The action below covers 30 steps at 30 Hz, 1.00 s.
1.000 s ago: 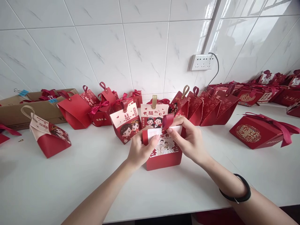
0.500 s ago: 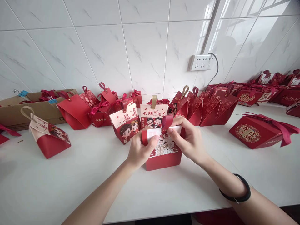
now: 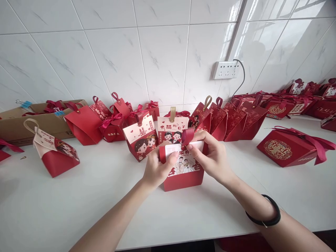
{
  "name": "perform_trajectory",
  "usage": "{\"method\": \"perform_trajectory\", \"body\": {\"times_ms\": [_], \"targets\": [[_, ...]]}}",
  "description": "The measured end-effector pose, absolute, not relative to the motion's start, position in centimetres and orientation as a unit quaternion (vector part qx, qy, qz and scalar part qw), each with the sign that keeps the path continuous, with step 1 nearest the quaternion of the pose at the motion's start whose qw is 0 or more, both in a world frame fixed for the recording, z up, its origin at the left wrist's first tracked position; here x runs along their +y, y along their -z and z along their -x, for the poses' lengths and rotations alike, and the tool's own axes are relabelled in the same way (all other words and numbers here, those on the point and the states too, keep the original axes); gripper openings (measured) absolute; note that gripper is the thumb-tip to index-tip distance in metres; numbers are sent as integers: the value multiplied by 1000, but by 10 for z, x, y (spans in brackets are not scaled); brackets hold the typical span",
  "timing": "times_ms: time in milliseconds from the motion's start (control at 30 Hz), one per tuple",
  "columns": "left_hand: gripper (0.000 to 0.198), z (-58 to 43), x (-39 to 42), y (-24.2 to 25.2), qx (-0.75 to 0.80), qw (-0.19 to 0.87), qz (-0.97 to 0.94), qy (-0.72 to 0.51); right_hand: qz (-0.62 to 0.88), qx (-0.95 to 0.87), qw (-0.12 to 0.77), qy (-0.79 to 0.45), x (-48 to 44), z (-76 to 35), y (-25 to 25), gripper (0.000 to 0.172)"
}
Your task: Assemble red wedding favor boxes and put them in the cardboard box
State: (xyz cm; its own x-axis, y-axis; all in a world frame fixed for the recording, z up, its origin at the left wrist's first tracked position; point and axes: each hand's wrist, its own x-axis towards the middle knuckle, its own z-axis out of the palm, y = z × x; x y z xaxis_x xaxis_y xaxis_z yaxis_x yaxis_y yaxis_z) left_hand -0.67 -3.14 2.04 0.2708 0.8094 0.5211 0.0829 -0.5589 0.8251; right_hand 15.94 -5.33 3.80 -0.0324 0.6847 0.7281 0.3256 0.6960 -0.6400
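- i'm facing a wall [image 3: 162,45] of glossy white tiles [image 3: 57,15], grey veins [image 3: 110,64] slanting across them and thin joints [image 3: 162,25] running between.
- to my right, a pale strip [image 3: 237,30] is coming down the wall to a white socket panel [image 3: 226,70], a dark cable [image 3: 244,74] curving from its top.
- bright barred reflections [image 3: 308,7] are shining on the tiles at upper right.
- before me, a white table [image 3: 78,199] is stretching toward the wall.

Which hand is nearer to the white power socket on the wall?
The right hand: it holds a red box below and slightly left of the power socket. The left hand grips the same box's other side, farther left.
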Motion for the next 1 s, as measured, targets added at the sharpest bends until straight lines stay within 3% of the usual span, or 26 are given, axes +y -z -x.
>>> {"method": "perform_trajectory", "body": {"times_ms": [1000], "targets": [[18,7,-30,-17,284,356,-717,-528,353,-703,595,-166,-55,-160,-38,8]]}}
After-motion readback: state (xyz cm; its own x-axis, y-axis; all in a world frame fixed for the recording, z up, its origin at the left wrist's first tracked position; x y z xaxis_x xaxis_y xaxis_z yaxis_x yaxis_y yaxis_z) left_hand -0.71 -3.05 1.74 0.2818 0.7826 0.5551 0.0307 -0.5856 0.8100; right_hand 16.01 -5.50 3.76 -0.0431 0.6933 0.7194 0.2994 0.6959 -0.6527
